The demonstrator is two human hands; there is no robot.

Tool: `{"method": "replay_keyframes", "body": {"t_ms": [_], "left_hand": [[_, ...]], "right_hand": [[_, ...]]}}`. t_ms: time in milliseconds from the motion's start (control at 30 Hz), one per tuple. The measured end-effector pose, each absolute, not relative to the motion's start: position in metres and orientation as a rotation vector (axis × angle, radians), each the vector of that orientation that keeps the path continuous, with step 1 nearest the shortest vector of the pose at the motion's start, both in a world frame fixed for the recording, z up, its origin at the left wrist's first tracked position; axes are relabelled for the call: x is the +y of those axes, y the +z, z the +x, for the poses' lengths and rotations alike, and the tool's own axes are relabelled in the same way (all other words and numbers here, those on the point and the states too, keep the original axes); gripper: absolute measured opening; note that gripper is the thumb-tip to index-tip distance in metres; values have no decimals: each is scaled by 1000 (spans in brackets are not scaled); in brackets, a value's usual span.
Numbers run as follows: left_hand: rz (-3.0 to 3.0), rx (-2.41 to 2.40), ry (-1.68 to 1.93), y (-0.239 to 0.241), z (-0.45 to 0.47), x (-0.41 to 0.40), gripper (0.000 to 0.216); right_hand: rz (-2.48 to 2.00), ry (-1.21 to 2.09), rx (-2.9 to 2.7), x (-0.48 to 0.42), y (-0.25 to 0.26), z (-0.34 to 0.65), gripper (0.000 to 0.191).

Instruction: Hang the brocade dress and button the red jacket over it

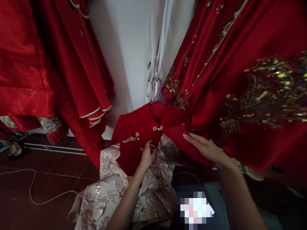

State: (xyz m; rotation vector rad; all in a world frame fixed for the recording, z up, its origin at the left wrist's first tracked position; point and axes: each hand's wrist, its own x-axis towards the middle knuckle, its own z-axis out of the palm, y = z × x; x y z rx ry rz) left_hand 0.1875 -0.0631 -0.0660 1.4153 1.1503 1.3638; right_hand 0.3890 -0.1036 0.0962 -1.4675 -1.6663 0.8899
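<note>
A short red jacket (134, 124) hangs on a purple hanger (158, 92) in front of me. A beaded clasp (157, 128) joins it near the neck, and a jewelled brooch (131, 138) decorates its left side. Below the clasp the two front panels part. My left hand (148, 154) has its fingers curled at the edge of the left panel, beside a small beaded button (141, 149). Over the right panel lies my right hand (206, 149), fingers stretched out; its thumb is hidden. Beneath the jacket spreads a pale pink and gold brocade garment (105, 191).
Red garments (72, 64) hang at left, and red gowns with gold sequins (263, 92) at right. White straps (163, 28) run down the pale wall. A cable (33, 191) crosses the tiled floor by a metal rail (57, 149). A pixelated bright patch (195, 209) shows lower right.
</note>
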Motion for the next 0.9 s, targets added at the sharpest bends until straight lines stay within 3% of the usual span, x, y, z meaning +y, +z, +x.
{"method": "replay_keyframes", "body": {"t_ms": [167,233,333,533,700,900], "left_hand": [[969,870,1411,-45,173,-71,45],[782,704,1351,-36,165,-76,57],[669,563,1224,-33,160,-81,70],[994,996,1385,-44,173,-82,38],[1072,1070,1692,-37,172,-84,32],[970,1097,1739,-35,164,-87,35]], "right_hand": [[-1018,1670,-1946,-133,88,332,53],[-855,1811,-2070,-135,72,322,50],[-926,1650,-2056,-130,49,319,45],[-1022,1387,-1983,-121,27,327,36],[-1107,1290,-1837,-113,30,321,31],[-1152,993,-1676,-88,14,293,33]]}}
